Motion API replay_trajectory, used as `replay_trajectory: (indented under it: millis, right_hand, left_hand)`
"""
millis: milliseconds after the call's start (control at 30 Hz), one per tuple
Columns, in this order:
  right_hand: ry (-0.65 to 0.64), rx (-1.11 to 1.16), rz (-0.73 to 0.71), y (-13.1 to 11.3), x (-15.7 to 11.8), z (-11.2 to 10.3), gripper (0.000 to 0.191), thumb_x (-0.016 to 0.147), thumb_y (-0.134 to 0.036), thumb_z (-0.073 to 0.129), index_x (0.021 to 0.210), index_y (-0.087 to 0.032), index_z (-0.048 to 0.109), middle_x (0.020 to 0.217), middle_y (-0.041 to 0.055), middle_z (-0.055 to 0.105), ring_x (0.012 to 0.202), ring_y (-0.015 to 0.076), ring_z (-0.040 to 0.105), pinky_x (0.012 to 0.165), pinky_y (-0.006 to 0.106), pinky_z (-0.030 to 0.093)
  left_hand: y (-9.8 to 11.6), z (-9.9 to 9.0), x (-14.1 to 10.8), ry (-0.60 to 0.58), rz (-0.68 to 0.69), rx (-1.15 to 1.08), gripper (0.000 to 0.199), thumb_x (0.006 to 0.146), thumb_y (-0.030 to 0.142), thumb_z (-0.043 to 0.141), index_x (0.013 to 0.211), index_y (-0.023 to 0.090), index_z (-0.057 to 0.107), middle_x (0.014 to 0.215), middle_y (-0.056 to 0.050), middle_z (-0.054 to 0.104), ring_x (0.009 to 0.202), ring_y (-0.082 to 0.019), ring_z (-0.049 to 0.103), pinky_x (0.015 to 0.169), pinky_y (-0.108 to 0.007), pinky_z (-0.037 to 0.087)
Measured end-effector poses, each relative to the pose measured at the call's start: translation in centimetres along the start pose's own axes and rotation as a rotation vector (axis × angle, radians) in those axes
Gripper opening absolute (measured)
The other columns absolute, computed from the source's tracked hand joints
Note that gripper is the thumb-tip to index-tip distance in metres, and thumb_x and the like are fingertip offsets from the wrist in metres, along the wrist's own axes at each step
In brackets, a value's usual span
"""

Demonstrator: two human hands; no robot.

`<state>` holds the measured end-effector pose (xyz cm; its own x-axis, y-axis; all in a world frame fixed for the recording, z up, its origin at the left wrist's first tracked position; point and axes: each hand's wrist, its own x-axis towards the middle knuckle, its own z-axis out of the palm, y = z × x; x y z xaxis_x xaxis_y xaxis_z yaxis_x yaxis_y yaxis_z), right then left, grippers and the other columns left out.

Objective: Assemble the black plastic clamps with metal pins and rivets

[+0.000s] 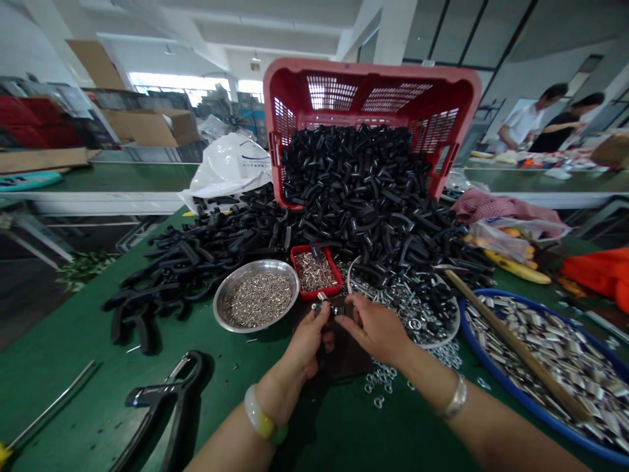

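My left hand (304,341) and my right hand (381,328) meet over a dark block (346,357) on the green table. Between their fingers is a small black plastic part (338,311), with a short shiny metal piece (322,297) at its left end. Both hands are closed on the part, and my fingers cover much of it. Just beyond them stands a red tray (339,290) of small metal pins. A steel bowl (219,308) of similar pins is to the left. An assembled black hand gripper with a spring (189,387) lies at the lower left.
A tipped red crate (373,71) spills black handles (363,183) across the table. At right are a bowl of washers and bolts (417,321), a blue basin (464,324) and a wooden-handled hammer (515,341). A screwdriver (54,400) lies left. Two people work in the background.
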<state>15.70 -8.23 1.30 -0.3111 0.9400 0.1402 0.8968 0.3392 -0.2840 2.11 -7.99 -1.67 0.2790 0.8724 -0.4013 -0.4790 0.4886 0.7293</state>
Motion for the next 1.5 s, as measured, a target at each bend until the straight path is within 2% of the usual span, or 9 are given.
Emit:
replay_trajectory:
  millis: [333, 500, 633, 700, 767, 933, 1067, 1300, 1500]
  right_hand:
    - [0.004, -0.099, 0.026, -0.4, 0.1, 0.1, 0.049, 0.087, -0.051, 0.021, 0.100, -0.016, 0.053, 0.087, 0.0115, 0.064, 0.080, 0.0222, 0.060, 0.063, 0.029, 0.040]
    - [-0.186, 0.202, 0.175, -0.1, -0.2, 0.6, 0.068, 0.089, -0.047, -0.001, 0.076, -0.016, 0.058, 0.067, 0.0079, 0.063, 0.063, 0.0164, 0.059, 0.058, 0.026, 0.039]
    - [-0.001, 0.041, 0.107, -0.2, -0.6, 0.2, 0.055, 0.086, -0.055, 0.019, 0.092, -0.016, 0.057, 0.084, 0.0116, 0.064, 0.079, 0.0212, 0.058, 0.066, 0.030, 0.039]
    - [-0.137, 0.134, 0.168, -0.1, -0.7, 0.0, 0.065, 0.088, -0.050, 0.005, 0.080, -0.015, 0.058, 0.071, 0.0101, 0.063, 0.068, 0.0184, 0.058, 0.061, 0.028, 0.039]
    - [-0.268, 0.267, 0.228, 0.0, -0.8, -0.2, 0.072, 0.088, -0.048, -0.005, 0.070, -0.016, 0.057, 0.059, 0.0068, 0.059, 0.057, 0.0155, 0.056, 0.057, 0.027, 0.039]
    - [-0.041, 0.303, 0.158, -0.1, -1.8, 0.1, 0.053, 0.084, -0.057, 0.021, 0.083, -0.017, 0.055, 0.074, 0.0072, 0.059, 0.069, 0.0171, 0.055, 0.062, 0.028, 0.039]
    - [-0.405, 0.643, 0.399, 0.2, -2.1, 0.8, 0.068, 0.085, -0.053, -0.002, 0.071, -0.016, 0.054, 0.052, 0.0019, 0.049, 0.042, 0.0110, 0.043, 0.043, 0.024, 0.034]
    - [-0.071, -0.061, -0.220, 2.9, -0.3, -0.4, 0.033, 0.082, -0.025, 0.043, 0.114, -0.024, 0.049, 0.116, 0.0072, 0.053, 0.106, 0.0202, 0.047, 0.083, 0.033, 0.040]
    - [-0.156, -0.239, -0.207, 3.4, 0.2, 0.8, 0.025, 0.084, -0.035, 0.041, 0.096, -0.020, 0.058, 0.092, 0.0077, 0.059, 0.090, 0.0215, 0.053, 0.072, 0.032, 0.044]
  left_hand:
    - [0.2, -0.1, -0.1, -0.002, -0.052, 0.006, 0.043, 0.062, 0.051, 0.065, 0.072, 0.018, 0.039, 0.053, 0.009, 0.038, 0.035, 0.000, 0.030, 0.036, -0.014, 0.020]
    - [0.0, -0.2, -0.1, -0.008, -0.018, 0.108, 0.041, 0.065, 0.052, 0.062, 0.077, 0.017, 0.044, 0.060, 0.004, 0.050, 0.035, 0.000, 0.031, 0.035, -0.015, 0.020]
    - [-0.1, 0.0, -0.2, -0.027, -0.074, 0.067, 0.042, 0.064, 0.053, 0.062, 0.075, 0.018, 0.043, 0.055, 0.007, 0.044, 0.035, -0.001, 0.030, 0.036, -0.016, 0.021]
    - [-0.1, 0.0, -0.3, -0.032, -0.068, 0.130, 0.044, 0.064, 0.057, 0.059, 0.074, 0.017, 0.043, 0.053, 0.007, 0.044, 0.035, -0.001, 0.029, 0.036, -0.016, 0.021]
    - [-0.1, 0.0, -0.4, -0.036, -0.017, 0.243, 0.047, 0.063, 0.061, 0.056, 0.073, 0.016, 0.044, 0.050, 0.007, 0.043, 0.035, -0.002, 0.030, 0.036, -0.016, 0.022]
    - [-0.3, -0.3, -0.6, -0.144, 0.114, 0.501, 0.049, 0.061, 0.062, 0.056, 0.074, 0.017, 0.045, 0.046, 0.008, 0.043, 0.037, -0.005, 0.035, 0.039, -0.018, 0.026]
    - [0.0, -0.4, -0.6, -0.049, 0.303, 0.830, 0.047, 0.053, 0.049, 0.069, 0.081, 0.015, 0.052, 0.074, -0.003, 0.061, 0.061, -0.013, 0.054, 0.054, -0.023, 0.040]
    - [2.5, -0.9, 0.4, -0.226, 0.352, 1.481, 0.050, 0.050, 0.046, 0.069, 0.090, 0.017, 0.058, 0.085, -0.004, 0.065, 0.075, -0.020, 0.060, 0.065, -0.028, 0.045]
    - [3.8, -0.8, 1.0, -0.097, 0.482, 2.097, 0.064, 0.052, 0.058, 0.061, 0.099, 0.016, 0.053, 0.092, -0.011, 0.061, 0.083, -0.028, 0.058, 0.071, -0.036, 0.044]
